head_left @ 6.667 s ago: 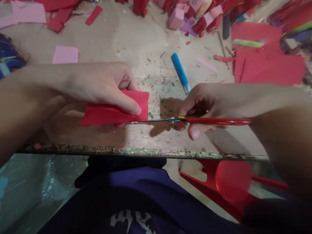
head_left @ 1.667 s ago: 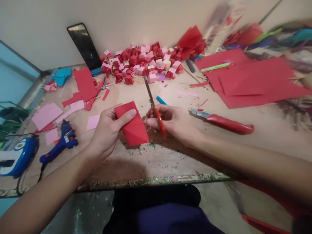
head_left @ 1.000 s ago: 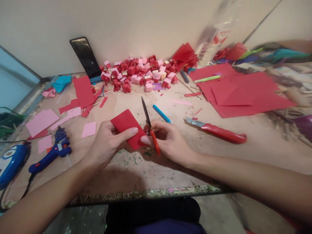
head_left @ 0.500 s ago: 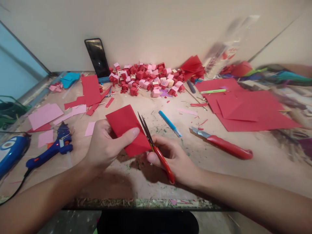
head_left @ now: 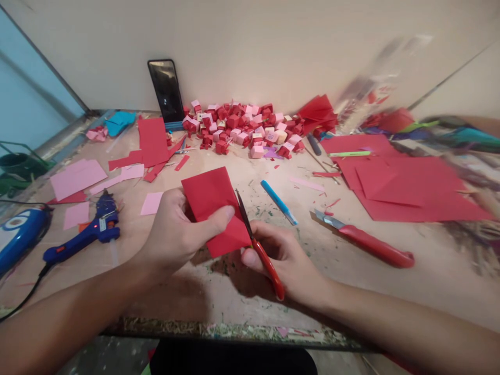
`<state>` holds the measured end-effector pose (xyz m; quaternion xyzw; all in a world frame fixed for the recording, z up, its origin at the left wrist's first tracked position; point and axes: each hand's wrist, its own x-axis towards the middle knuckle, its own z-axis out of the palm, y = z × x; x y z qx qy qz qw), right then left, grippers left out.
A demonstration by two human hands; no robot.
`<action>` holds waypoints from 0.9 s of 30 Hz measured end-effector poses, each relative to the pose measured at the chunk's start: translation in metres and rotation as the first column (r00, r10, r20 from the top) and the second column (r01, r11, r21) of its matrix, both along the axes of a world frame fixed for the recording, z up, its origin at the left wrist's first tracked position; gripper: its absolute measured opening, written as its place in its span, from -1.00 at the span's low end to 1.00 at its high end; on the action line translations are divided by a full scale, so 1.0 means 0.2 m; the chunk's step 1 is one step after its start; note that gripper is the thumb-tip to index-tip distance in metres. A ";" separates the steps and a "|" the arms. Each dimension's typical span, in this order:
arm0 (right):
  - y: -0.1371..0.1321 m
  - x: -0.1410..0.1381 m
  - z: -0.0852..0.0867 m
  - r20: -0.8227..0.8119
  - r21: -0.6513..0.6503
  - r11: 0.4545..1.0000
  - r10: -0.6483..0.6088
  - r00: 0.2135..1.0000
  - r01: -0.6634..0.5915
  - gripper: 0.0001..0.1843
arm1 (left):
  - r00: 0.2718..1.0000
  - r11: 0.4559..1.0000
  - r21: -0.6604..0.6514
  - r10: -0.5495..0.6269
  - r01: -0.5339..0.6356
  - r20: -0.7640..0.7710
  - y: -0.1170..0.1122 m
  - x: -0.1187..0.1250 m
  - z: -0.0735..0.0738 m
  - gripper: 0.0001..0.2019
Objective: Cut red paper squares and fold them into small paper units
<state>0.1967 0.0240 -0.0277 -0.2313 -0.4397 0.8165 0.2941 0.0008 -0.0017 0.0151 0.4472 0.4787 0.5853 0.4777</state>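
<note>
My left hand point(head_left: 175, 232) pinches a red sheet of paper point(head_left: 211, 195), thumb on top and fingers behind it. Closed round the red handles of a pair of scissors point(head_left: 269, 268) is my right hand point(head_left: 285, 255). The dark blades lie along the paper's right edge, nearly together, pointing away from me. Both hands are above the worktable point(head_left: 164, 302). Beyond the scissors lies a blue pen point(head_left: 278, 202), and a red-handled knife point(head_left: 367, 242) rests to the right of my right hand.
A pile of small red and pink paper boxes point(head_left: 242, 127) sits by the wall, beside a leaning phone point(head_left: 167, 91). Larger red sheets point(head_left: 414, 187) lie to the right. To the left are a blue glue gun point(head_left: 88, 232), its cord and pink paper pieces point(head_left: 78, 179).
The scissors' blades have come closer together along the paper's right edge. The whole view has shifted slightly, so things appear further right. Both hands keep their holds.
</note>
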 end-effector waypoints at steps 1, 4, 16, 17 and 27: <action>0.00 0.00 0.00 0.008 0.001 1.000 -0.006 1.000 0.006 -0.64 | 1.000 1.000 -0.001 -0.003 0.003 0.004 0.00 0.00 0.00 -0.77; 0.01 0.01 0.01 0.030 0.006 1.000 -0.013 0.999 0.012 -0.65 | 1.000 1.000 -0.016 -0.013 0.013 0.017 0.00 0.00 0.00 -0.75; 0.00 0.00 0.00 0.046 0.044 0.999 -0.017 0.999 0.015 -0.67 | 0.999 0.999 0.033 0.001 0.001 -0.044 0.00 -0.01 0.02 -0.76; 0.00 0.00 -0.01 0.038 0.033 0.999 -0.011 0.999 0.010 -0.66 | 0.999 0.999 0.033 -0.005 0.006 -0.037 0.00 -0.01 0.02 -0.76; 0.00 -0.01 -0.01 0.038 0.005 1.000 0.001 0.999 -0.001 -0.60 | 1.000 0.999 0.044 -0.011 0.012 -0.027 0.01 0.00 0.03 -0.81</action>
